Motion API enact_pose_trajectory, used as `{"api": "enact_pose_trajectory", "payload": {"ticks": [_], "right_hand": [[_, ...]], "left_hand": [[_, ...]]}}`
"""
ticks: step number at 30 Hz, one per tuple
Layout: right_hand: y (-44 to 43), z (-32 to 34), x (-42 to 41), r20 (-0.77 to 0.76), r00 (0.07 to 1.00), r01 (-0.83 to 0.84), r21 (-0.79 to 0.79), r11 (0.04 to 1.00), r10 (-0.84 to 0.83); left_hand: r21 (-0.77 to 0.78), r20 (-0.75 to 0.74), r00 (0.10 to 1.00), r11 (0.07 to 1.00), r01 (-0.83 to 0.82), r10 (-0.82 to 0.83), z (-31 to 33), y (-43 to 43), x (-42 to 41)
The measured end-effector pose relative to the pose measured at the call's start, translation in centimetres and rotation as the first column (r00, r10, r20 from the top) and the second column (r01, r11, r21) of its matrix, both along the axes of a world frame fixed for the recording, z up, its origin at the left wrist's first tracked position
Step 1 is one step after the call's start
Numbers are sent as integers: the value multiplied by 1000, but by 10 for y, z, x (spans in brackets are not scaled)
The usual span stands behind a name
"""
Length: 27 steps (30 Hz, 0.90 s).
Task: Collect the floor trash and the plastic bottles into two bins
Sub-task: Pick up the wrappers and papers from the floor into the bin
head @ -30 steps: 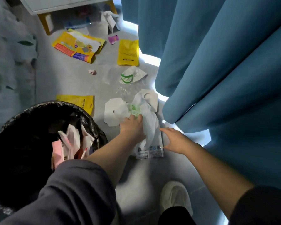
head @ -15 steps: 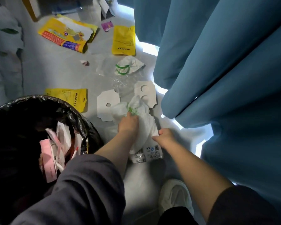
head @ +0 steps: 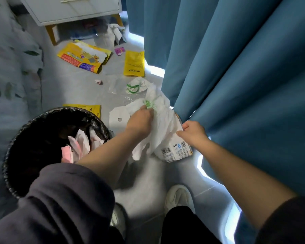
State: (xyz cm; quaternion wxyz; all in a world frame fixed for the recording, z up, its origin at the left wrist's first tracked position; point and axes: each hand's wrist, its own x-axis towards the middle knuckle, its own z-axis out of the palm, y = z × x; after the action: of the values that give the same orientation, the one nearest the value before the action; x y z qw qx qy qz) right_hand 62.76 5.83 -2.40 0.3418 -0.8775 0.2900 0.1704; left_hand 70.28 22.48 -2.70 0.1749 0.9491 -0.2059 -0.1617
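Both arms stretch forward on my feed: left hand (head: pixel 140 120) fisted around the crumpled white bag (head: pixel 163 118), right hand (head: pixel 194 132) pinching the printed packet (head: pixel 174 151) touching it, just right of the black-lined bin (head: pixel 60 110).

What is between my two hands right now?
Head view: a crumpled white plastic bag, gripped by the left hand, and a barcoded white packet, pinched by the right hand.

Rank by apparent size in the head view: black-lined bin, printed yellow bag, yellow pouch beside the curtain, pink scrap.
1. black-lined bin (nearest the camera, so flattered)
2. printed yellow bag
3. yellow pouch
4. pink scrap
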Motion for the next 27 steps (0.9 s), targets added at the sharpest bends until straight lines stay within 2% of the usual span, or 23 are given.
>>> {"api": "enact_pose_trajectory", "payload": {"ticks": [5,12,18,21,27], "right_hand": [[4,50,-9,60,998,-6,-28,1000,8],[26,114,-25,188,981,51,-10,999,-48],[81,145,-30,276,960,37,56,998,-51],[109,150,-29,265,964,2,132,991,-37],[149,142,-24,200,978,12,255,967,-65]], "left_hand": [[-200,62,995,977,-68,81,55,15,-12],[-282,169,973,953,-108,160,132,47,-20],[-265,272,938,954,-141,214,179,115,-26],[-231,310,924,960,-155,224,187,152,-29],[-131,292,919,963,-235,264,158,218,-41]]}}
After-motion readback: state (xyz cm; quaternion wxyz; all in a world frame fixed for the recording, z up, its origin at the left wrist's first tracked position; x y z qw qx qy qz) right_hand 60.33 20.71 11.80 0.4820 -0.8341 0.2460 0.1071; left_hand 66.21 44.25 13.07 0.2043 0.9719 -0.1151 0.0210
